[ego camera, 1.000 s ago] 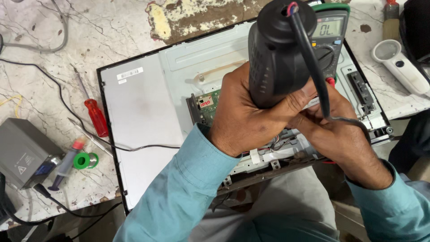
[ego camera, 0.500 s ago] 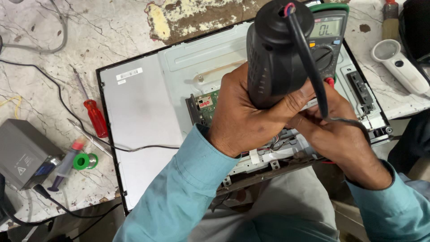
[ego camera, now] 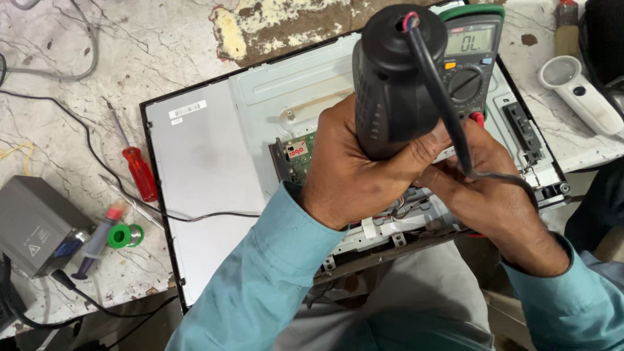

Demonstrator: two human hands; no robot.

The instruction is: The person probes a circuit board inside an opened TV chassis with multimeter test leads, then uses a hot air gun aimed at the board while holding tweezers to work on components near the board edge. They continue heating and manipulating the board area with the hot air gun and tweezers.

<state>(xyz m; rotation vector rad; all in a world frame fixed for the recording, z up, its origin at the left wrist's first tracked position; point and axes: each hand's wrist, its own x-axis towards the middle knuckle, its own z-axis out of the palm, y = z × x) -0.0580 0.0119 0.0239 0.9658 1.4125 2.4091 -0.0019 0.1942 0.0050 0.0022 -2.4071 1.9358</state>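
My left hand grips a fat black corded power tool held upright over an opened flat-screen panel lying face down. The tool's black cable runs from its top down across my right hand, which rests low at the panel's near edge, fingers curled under the tool; what they hold is hidden. A green circuit board shows just left of my left hand. A green-cased multimeter lies on the panel behind the tool.
A red-handled screwdriver, a grey power adapter, a green solder spool and a syringe-like tube lie on the cracked marble bench at left. A white magnifier sits at right. Loose black wires cross the bench.
The tool and both hands have shifted very slightly; otherwise nothing visibly moved.
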